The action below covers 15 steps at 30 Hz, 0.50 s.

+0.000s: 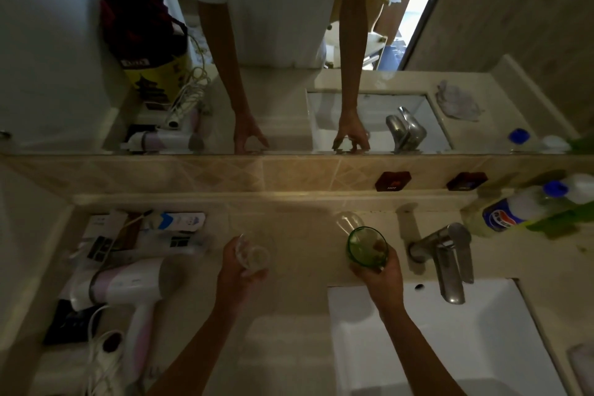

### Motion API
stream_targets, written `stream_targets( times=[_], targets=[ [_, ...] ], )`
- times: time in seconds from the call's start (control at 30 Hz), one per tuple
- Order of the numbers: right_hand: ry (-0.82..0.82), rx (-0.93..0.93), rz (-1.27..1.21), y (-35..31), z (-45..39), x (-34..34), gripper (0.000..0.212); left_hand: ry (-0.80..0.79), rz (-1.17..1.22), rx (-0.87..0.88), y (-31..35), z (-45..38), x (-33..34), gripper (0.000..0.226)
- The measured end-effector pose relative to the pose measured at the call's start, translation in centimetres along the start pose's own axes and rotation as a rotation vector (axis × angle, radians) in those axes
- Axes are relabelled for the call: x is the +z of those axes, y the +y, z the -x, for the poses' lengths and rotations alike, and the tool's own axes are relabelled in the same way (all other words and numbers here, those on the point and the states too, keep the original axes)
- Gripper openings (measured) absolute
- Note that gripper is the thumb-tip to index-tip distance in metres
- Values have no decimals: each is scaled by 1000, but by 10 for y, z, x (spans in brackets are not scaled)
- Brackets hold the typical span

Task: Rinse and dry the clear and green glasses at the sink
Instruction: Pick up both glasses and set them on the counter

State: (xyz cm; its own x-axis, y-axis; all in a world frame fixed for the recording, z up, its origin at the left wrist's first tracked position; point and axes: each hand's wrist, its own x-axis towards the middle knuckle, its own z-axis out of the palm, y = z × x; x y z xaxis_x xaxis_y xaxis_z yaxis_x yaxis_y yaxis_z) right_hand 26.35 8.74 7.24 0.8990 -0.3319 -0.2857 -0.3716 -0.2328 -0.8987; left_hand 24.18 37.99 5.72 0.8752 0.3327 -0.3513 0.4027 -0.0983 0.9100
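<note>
Two glasses held over the stone counter.
Your left hand (239, 270) grips the clear glass (252, 255); your right hand (382, 280) grips the round green glass (366, 246).

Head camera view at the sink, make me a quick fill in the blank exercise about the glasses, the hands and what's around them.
1. The right hand holds the ____ glass.
2. The clear glass is gripped by the ____ hand.
3. The hair dryer lies on the counter to the ____ of both hands.
4. The faucet spout points over the white ____.

Missing words: green; left; left; sink
</note>
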Motion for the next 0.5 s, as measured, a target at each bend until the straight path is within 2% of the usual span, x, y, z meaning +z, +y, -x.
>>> stream_targets(
  times=[0.2,0.5],
  targets=[
    [52,22,-64,1,2,7,80,78,-9,-2,6,5,10,103],
    [94,18,-31,1,0,12,86,161,-40,5,9,8,19,88]
  ],
)
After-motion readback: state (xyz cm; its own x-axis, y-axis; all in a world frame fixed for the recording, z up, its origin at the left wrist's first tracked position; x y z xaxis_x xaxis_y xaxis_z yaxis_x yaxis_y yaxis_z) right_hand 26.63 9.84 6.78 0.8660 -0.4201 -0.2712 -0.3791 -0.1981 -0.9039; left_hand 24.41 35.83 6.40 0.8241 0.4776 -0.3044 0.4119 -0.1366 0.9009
